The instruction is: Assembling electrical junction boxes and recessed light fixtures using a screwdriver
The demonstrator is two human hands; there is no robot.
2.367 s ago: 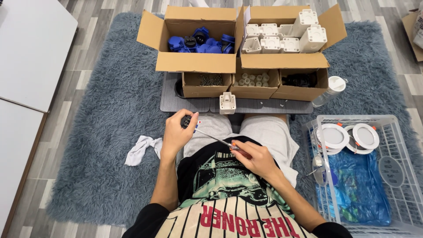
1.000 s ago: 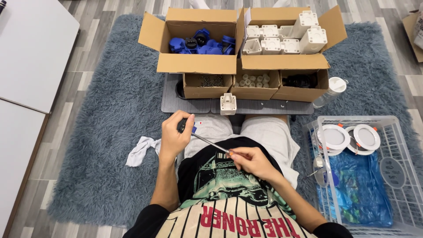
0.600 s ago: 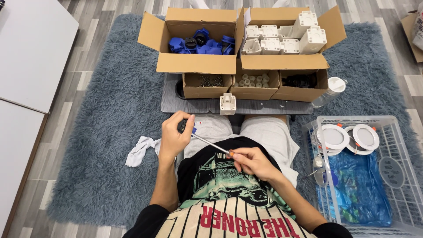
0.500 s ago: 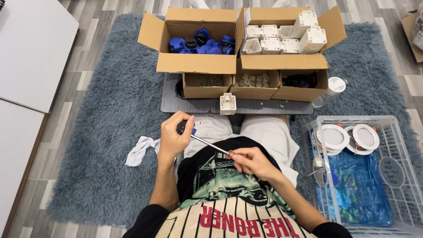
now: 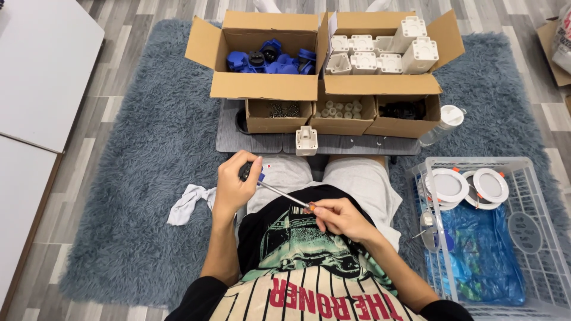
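I sit on a grey-blue rug with my legs under a small grey board. My left hand (image 5: 235, 184) is closed around a small dark and blue part (image 5: 252, 172) held over my lap. My right hand (image 5: 338, 217) grips the orange handle of a thin screwdriver (image 5: 284, 195), whose metal shaft runs up and left to the part in my left hand. A white plastic housing (image 5: 306, 141) stands upright on the grey board (image 5: 250, 142) just ahead of my knees.
Two open cardboard boxes sit ahead: one with blue parts (image 5: 267, 59), one with white housings (image 5: 380, 53). Three small boxes (image 5: 340, 113) of screws and small pieces stand below them. A clear basket (image 5: 505, 238) with round white lamps is at right, a white cloth (image 5: 187, 203) at left, a bottle (image 5: 443, 125) nearby.
My left hand shifted slightly lower and left with the part, and the screwdriver shaft now reaches into it. My right hand stays at my lap on the handle.
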